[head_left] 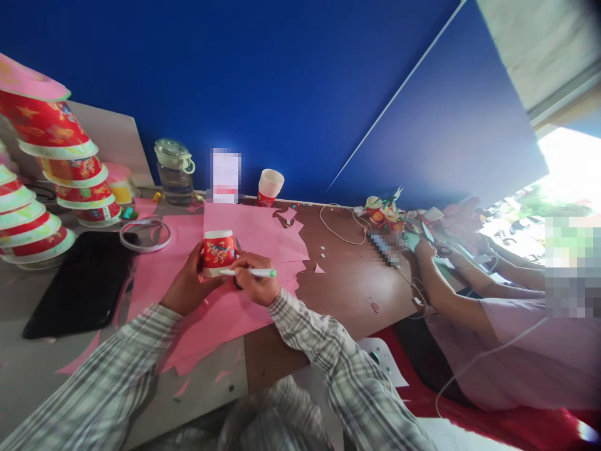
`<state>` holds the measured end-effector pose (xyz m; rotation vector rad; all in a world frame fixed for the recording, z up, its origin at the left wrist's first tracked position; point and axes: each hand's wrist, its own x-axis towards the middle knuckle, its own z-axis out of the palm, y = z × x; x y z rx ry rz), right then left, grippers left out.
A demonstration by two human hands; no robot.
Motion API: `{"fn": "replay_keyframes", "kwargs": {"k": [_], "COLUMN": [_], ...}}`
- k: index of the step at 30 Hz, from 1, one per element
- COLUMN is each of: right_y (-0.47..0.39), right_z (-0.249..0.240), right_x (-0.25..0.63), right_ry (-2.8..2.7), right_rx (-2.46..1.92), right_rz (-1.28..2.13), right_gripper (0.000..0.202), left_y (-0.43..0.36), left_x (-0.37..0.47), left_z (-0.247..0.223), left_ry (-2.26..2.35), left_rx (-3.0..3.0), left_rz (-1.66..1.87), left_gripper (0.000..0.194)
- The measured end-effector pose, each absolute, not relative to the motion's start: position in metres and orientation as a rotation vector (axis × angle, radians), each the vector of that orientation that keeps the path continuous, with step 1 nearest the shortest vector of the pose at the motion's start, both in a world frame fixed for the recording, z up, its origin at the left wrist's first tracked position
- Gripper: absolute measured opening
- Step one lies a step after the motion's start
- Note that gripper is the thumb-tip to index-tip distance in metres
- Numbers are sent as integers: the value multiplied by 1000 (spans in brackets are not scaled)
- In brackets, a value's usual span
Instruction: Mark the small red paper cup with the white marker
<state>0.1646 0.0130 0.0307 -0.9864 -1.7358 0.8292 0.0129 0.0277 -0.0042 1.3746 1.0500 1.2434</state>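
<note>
Pink paper [263, 232]: cup [218, 252] between left fingers [196, 260].

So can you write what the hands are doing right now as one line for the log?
left hand: holds red paper cup | right hand: holds green-capped pen against cup | under: pink paper

1. This looks like a craft workspace, perhaps a classroom or activity room, with a shared brown table [347, 282] set against a plain blue wall [291, 75].
2. Pink paper sheets [253, 228] and offcuts litter the table's centre.
3. Towers of red paper cups [56, 156] stand at 9 o'clock.
4. A tape ring [145, 235] lies just beside them.
5. A second person [493, 319] works at 3 o'clock among more craft scraps.
</note>
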Motion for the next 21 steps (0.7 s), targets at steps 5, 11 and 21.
{"fn": "replay_keyframes", "kwargs": {"k": [5,11,21], "right_y": [12,13,14], "right_z": [35,30,28], "right_x": [166,163,162], "right_ry": [-1577,-1648,-1718], "right_rx": [-1073,-1014,-962], "right_rz": [836,691,645], "right_gripper": [20,21,22], "left_y": [26,26,27], "left_x": [12,11,10], "left_z": [1,2,-2], "left_ry": [1086,1113,1097], "left_rx": [1444,1457,1484], "left_rz": [1236,1203,1199], "left_gripper": [70,68,69]}}
